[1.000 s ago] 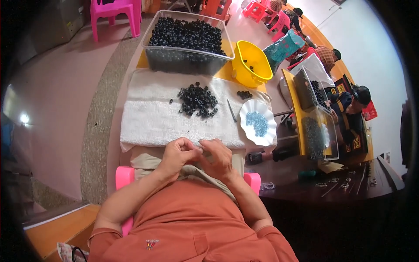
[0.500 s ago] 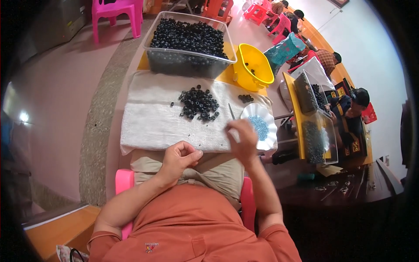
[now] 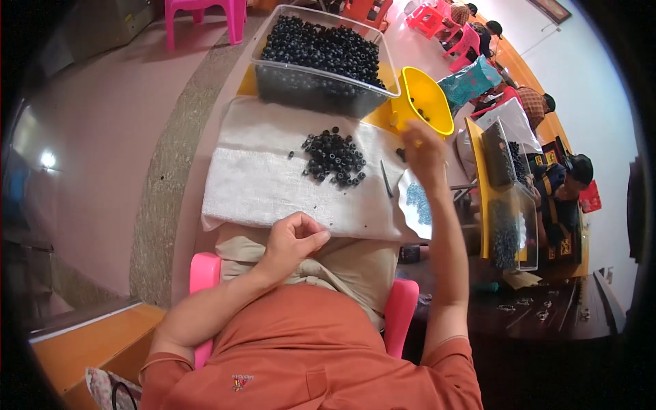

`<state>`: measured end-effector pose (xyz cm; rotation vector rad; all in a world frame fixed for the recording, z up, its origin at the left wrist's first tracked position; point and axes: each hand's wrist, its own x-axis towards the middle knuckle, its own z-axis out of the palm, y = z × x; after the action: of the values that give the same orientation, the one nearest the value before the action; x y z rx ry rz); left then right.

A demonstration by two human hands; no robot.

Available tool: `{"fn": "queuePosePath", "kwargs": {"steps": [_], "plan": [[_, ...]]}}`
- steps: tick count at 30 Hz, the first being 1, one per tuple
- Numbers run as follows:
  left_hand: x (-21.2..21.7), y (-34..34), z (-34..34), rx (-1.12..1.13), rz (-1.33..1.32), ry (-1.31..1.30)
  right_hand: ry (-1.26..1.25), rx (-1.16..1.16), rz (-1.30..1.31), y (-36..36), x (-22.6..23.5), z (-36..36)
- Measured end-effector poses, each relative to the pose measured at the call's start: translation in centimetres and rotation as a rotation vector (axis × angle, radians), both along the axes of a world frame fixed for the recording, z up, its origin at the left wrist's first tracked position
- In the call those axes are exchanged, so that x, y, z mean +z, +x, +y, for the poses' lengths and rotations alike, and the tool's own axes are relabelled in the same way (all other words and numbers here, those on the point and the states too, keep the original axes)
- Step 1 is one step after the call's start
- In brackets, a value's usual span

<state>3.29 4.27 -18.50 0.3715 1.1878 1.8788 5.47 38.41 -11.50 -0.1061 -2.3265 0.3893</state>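
Note:
My left hand (image 3: 298,240) is at the near edge of the white towel (image 3: 239,181), thumb and fingertips pinched together. Whatever they hold, if anything, is too small to make out. My right hand (image 3: 425,156) is raised beside the yellow tub (image 3: 444,121), past the white scalloped dish (image 3: 408,215). Motion smears its fingers. Pale blue bits (image 3: 418,203) lie in the dish, partly behind my right forearm. A loose pile of small black ring-shaped parts (image 3: 335,157) rests on the towel. Tweezers (image 3: 387,179) lie between pile and dish.
Behind the towel stands a clear plastic bin (image 3: 321,92) full of black parts. At right, a person (image 3: 560,184) sits by more clear bins (image 3: 502,157) on a yellow board. Pink chairs (image 3: 205,17) and other seated people are farther back.
My right hand has moved up and away from above the dish, toward the yellow tub. The left hand keeps its pinch. The whole view has shifted slightly.

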Motion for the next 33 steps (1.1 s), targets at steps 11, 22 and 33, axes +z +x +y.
{"fn": "queuePosePath", "kwargs": {"steps": [11, 22, 33], "plan": [[0.1, 0.2, 0.1, 0.016, -0.032, 0.000, 0.131, -0.022, -0.536, 1.9, -1.8, -12.8], [0.3, 0.0, 0.1, 0.023, -0.010, 0.016, 0.169, 0.005, -0.571, 1.4, -1.9, -13.1], [0.1, 0.0, 0.2, 0.027, -0.028, 0.034, 0.198, 0.193, -0.449, 1.6, -2.8, -12.5]]}}
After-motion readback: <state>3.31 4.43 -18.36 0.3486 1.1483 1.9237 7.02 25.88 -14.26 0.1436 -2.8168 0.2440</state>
